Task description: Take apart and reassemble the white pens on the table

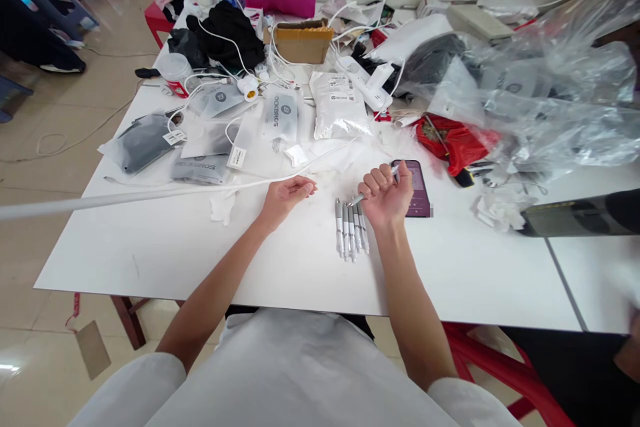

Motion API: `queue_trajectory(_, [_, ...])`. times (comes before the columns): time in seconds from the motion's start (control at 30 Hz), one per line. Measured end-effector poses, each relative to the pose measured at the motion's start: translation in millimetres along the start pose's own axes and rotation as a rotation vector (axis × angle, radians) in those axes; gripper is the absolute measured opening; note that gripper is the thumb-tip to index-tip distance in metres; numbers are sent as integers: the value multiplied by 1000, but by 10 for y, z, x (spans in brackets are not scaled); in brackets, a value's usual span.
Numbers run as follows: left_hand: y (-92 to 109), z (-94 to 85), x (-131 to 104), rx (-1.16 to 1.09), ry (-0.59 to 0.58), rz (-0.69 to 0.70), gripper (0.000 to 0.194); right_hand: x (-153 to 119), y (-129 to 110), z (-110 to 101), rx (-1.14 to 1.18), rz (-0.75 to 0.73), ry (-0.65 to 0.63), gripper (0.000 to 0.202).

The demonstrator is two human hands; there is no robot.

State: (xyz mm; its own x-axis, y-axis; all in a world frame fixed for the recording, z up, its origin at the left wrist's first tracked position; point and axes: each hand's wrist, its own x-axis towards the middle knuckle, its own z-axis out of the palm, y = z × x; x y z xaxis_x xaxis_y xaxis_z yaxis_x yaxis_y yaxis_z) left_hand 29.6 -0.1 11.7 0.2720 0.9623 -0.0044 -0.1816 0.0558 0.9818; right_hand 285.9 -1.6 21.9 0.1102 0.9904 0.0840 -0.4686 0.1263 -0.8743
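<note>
- The right hand [387, 197] is clamping its grip on a pen [357, 200], one end pointing left toward a row of pens [347, 233].
- That row is lying on the counter [300, 267], between the hands, nearer the right.
- The left hand [289, 199] is curling near a cable [225, 190]; whether its grip is closing fully, I cannot tell.
- A phone [420, 195] is lying partly behind the right hand.

Left of the pen row [352, 233], you can pass over bare tabletop [300, 263]; right of it, your right hand [386, 197] and the phone [421, 190] block you, and beyond it, the white parcel [340, 110] does.
</note>
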Motion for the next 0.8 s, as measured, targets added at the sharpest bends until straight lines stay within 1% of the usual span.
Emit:
queue_trajectory(0.1, [11, 1, -2, 14, 1, -9, 37, -8, 26, -94, 65, 41, 12, 64])
queue_trajectory(0.2, [17, 8, -6, 12, -8, -4, 38, -5, 37, -131, 111, 44, 8, 63])
queue_trajectory(0.33, [17, 6, -2, 8, -14, 8, 36, -7, 26, -113, 116, 28, -12, 62])
queue_trajectory(0.47, [7, -6, -13, 76, -48, 11, 36, -44, 15, -58, 54, 18, 35, 63])
queue_trajectory(0.57, [-17, 27, -50, 189, -151, 6, 35, -92, 2, 78, 31, -32, 47, 61])
queue_trajectory(0.6, [-29, 49, -64, 197, -197, -8, 37, -110, 0, 150, 24, -51, 50, 59])
queue_trajectory(0.67, [-51, 101, -83, 125, -266, -62, 43, -151, 8, 324, -14, -83, 76, 56])
queue_trajectory(0.7, [-58, 122, -84, 61, -270, -87, 43, -174, 21, 415, -57, -97, 85, 54])
queue_trajectory(0.73, [-59, 136, -78, -8, -246, -103, 42, -202, 39, 500, -108, -109, 97, 52])
queue_trajectory(0.8, [-41, 126, -44, -132, -142, -110, 38, -281, 91, 631, -208, -123, 109, 51])
